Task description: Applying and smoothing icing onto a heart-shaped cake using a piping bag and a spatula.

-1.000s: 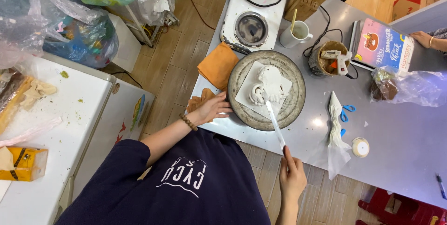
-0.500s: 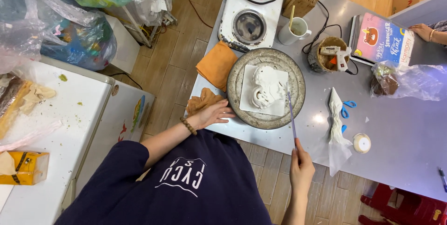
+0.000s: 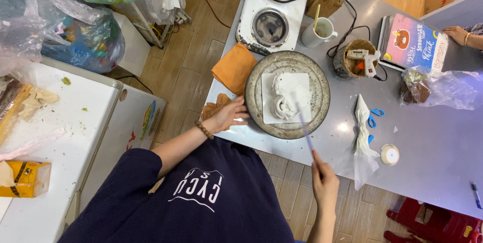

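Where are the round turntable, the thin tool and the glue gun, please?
round turntable [image 3: 320, 88]: head view, bare right rim.
thin tool [image 3: 305, 130]: head view, mid-shaft.
glue gun [image 3: 366, 58]: head view, white body.

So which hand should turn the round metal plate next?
Probably the left hand: it rests at the rim of the round metal turntable, while the right hand holds a long thin tool over the white clay piece.

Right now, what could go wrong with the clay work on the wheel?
1. The right hand grips the long thin tool at its far end; the tip could gouge the soft white clay figure.
2. The left hand rests at the round metal turntable rim; a nudge might shift the piece.
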